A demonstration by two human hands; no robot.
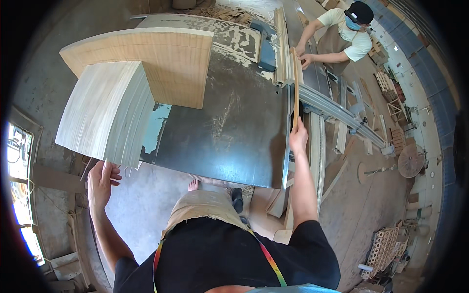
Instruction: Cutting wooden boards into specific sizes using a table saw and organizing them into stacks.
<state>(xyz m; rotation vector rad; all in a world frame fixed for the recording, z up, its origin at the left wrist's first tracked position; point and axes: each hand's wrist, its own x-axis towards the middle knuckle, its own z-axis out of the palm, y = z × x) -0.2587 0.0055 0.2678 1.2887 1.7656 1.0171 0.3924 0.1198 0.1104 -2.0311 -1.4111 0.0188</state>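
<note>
My right hand (299,137) is closed round the near end of a long, narrow wooden board (296,90) at the right edge of the dark machine table (229,151). A co-worker's hands (304,57) are at its far end. On the table's left stands a tall stack of pale boards (102,110), its near end reaching past the table edge. At the stack's lower near corner is my left hand (103,178), fingers loosely bent and apart, with nothing seen in it; whether it touches the stack I cannot tell. Behind the stack, a wide tan wooden panel (176,63) stands upright.
A blue machine part (266,46) sits beside the fence (282,53) at the table's far right. A metal rail (342,112) runs out to the right, near the co-worker (347,36). Wood pieces (386,249) are piled at the lower right. A window (22,190) is at far left.
</note>
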